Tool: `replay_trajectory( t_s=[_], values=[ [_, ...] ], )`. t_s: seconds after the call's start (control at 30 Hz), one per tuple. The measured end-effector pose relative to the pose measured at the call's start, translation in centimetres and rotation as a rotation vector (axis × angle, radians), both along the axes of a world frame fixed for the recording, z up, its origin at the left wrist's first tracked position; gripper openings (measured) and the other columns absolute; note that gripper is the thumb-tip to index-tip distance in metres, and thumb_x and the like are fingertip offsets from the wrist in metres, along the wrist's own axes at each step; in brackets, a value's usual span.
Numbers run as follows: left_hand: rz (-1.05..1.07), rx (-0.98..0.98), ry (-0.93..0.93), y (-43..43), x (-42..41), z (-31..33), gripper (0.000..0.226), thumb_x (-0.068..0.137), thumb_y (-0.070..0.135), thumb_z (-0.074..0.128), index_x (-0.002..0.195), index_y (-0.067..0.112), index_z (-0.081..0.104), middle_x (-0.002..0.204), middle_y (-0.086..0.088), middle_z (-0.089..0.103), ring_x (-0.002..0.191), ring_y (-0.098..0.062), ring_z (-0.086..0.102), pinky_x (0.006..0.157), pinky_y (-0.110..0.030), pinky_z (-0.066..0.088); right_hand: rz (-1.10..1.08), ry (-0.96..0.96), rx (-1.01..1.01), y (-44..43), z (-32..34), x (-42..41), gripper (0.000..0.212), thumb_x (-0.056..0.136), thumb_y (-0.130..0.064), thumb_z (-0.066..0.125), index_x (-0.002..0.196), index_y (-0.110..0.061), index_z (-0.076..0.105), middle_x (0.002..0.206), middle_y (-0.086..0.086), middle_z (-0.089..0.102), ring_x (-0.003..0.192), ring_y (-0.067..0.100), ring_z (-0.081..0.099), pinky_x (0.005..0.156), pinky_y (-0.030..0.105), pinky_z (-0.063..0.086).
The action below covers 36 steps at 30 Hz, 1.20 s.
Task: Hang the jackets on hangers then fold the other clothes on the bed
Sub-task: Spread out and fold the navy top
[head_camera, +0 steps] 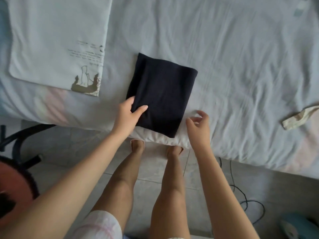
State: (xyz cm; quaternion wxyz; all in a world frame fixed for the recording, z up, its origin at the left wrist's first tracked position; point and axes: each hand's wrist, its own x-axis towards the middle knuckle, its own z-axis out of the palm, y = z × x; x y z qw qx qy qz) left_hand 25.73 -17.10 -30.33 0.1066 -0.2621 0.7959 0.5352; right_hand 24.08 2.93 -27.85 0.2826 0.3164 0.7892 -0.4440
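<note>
Folded garment (160,94): dark navy rectangle, flat on the bed (241,57) near its front edge.
Left hand (128,112): pinches the garment's edge at 8 o'clock, thumb on top.
Right hand (198,122): 4 o'clock, just beside, fingers loosely curled, holding nothing.
Pillow (55,40): 10 o'clock.
Beige strap (300,118): 3 o'clock, well apart.

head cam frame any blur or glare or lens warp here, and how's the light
Head view: soft, even light, no glare, only faint shadows around the folded dark garment, which shows little surface detail. Head view corners are softest, with the red object at lower left smeared. In the head view the near edge of the bed bows slightly, likely wide-angle distortion.
</note>
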Motion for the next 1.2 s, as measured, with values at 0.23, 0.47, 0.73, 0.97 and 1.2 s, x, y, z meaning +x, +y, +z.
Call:
replay_trajectory(
  t_s=[0.23, 0.47, 0.73, 0.97, 1.2],
  values=[
    [0.068, -0.086, -0.059, -2.3, 1.1, -1.1, 0.015, 0.083, 0.017, 0.071, 0.095, 0.008, 0.067, 0.082, 0.003, 0.066, 0.072, -0.004, 0.06, 0.066, -0.013, 0.045, -0.008, 0.001, -0.153, 0.5, -1.5, -1.3, 0.038, 0.09, -0.017, 0.058, 0.125, -0.022, 0.047, 0.101, 0.003, 0.064, 0.094, 0.018, 0.062, 0.078, 0.024, 0.046],
    [-0.077, -0.388, -0.029, -3.1, 3.2, -2.0, 0.05, 0.081, 0.043, 0.061, 0.098, -0.003, 0.065, 0.11, -0.02, 0.055, 0.097, -0.029, 0.055, 0.084, -0.033, 0.045, -0.026, 0.014, -0.327, -3.6, -1.8, -2.5, 0.043, 0.087, -0.017, 0.068, 0.122, -0.02, 0.045, 0.112, -0.001, 0.063, 0.098, 0.008, 0.062, 0.074, 0.016, 0.05],
    [0.395, 0.403, -0.28, -2.8, 3.2, 0.3, 0.008, 0.082, 0.013, 0.071, 0.083, 0.016, 0.063, 0.085, -0.002, 0.068, 0.088, -0.019, 0.063, 0.082, -0.027, 0.05, -0.06, -0.112, -0.477, -3.7, 0.0, -3.3, 0.062, 0.08, -0.021, 0.075, 0.133, -0.018, 0.044, 0.121, 0.003, 0.063, 0.107, 0.016, 0.065, 0.088, 0.031, 0.054],
    [0.478, 0.759, -0.263, -4.0, 2.7, 5.9, 0.018, 0.082, 0.008, 0.067, 0.099, 0.007, 0.067, 0.104, -0.013, 0.07, 0.101, -0.025, 0.066, 0.089, -0.038, 0.053, -0.233, -0.369, -0.78, -4.7, 5.9, -4.2, 0.036, 0.09, -0.019, 0.055, 0.123, -0.005, 0.058, 0.115, 0.014, 0.068, 0.108, 0.028, 0.065, 0.097, 0.043, 0.048],
    [0.592, 0.62, 0.195, -14.1, -3.3, 12.8, 0.018, 0.068, 0.008, 0.065, 0.082, 0.012, 0.075, 0.086, -0.005, 0.074, 0.084, -0.015, 0.07, 0.072, -0.023, 0.056, -0.131, -0.048, -0.99, -13.9, 9.2, -9.8, 0.041, 0.082, -0.009, 0.056, 0.123, -0.008, 0.056, 0.119, 0.01, 0.067, 0.108, 0.023, 0.065, 0.082, 0.032, 0.055]
  ],
)
